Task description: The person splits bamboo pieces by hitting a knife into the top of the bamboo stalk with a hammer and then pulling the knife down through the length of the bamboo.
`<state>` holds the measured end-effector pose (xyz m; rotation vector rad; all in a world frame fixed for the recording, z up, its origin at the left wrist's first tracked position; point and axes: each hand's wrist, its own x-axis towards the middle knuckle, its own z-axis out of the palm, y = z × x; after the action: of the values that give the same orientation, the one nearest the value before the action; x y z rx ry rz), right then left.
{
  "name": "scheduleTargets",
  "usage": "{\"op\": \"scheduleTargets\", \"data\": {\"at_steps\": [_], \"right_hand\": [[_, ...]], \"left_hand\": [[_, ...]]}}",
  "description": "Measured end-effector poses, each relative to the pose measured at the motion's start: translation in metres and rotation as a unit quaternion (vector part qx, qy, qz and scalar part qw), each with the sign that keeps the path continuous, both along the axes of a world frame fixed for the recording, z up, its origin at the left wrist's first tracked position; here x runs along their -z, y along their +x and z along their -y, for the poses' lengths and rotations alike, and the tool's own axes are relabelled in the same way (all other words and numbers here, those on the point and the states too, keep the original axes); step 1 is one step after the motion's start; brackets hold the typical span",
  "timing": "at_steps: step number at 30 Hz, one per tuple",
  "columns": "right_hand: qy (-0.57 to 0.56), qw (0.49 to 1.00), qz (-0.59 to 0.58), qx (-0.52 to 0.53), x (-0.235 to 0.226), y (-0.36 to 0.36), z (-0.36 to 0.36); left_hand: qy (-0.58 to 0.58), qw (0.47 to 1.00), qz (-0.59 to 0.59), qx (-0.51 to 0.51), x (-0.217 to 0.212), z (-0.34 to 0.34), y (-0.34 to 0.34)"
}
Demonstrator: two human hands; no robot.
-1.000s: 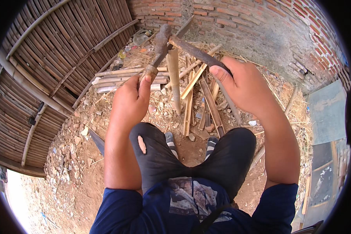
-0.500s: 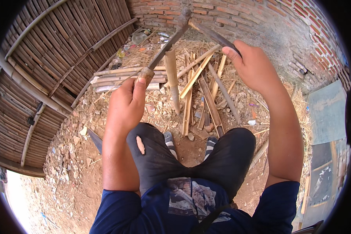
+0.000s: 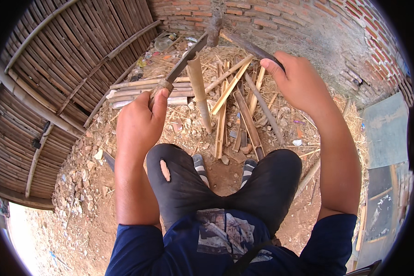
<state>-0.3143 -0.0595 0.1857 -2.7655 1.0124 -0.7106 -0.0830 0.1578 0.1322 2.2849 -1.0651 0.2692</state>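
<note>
My left hand [image 3: 140, 122] grips the wrapped handle of a long dark blade [image 3: 186, 57]. The blade's edge rests across the top of an upright bamboo piece [image 3: 198, 89] that stands on the dirt in front of my knees. My right hand [image 3: 299, 80] is raised at the upper right, closed around the dark handle of a mallet [image 3: 244, 43]. The mallet's head [image 3: 214, 27] hangs above and just beyond the blade tip, apart from it.
Split bamboo strips [image 3: 230, 106] lie scattered on the ground behind the upright piece. A few bamboo slats [image 3: 133, 87] lie to the left. A woven bamboo panel [image 3: 55, 69] stands on the left, a brick wall [image 3: 285, 18] at the back, rubble [image 3: 78, 175] at the lower left.
The mallet head was down on the blade a second ago; my right hand has lifted it up and back. My left hand still holds the blade on the bamboo.
</note>
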Motion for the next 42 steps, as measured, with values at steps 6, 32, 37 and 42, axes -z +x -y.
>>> {"op": "scheduleTargets", "data": {"at_steps": [6, 32, 37, 42], "right_hand": [[-0.054, 0.977, 0.195, -0.067, -0.011, 0.001, 0.006], [0.014, 0.973, 0.229, -0.032, -0.012, -0.008, 0.008], [0.075, 0.994, 0.079, -0.009, 0.035, 0.004, 0.003], [0.085, 0.996, -0.037, -0.003, 0.048, -0.004, 0.014]], "left_hand": [[0.017, 1.0, -0.014, 0.012, -0.005, -0.007, -0.008], [0.023, 1.0, -0.001, 0.019, -0.008, -0.014, -0.009], [0.038, 0.999, -0.015, 0.009, -0.009, -0.005, -0.009], [0.045, 0.999, -0.01, 0.002, -0.012, -0.004, 0.009]]}}
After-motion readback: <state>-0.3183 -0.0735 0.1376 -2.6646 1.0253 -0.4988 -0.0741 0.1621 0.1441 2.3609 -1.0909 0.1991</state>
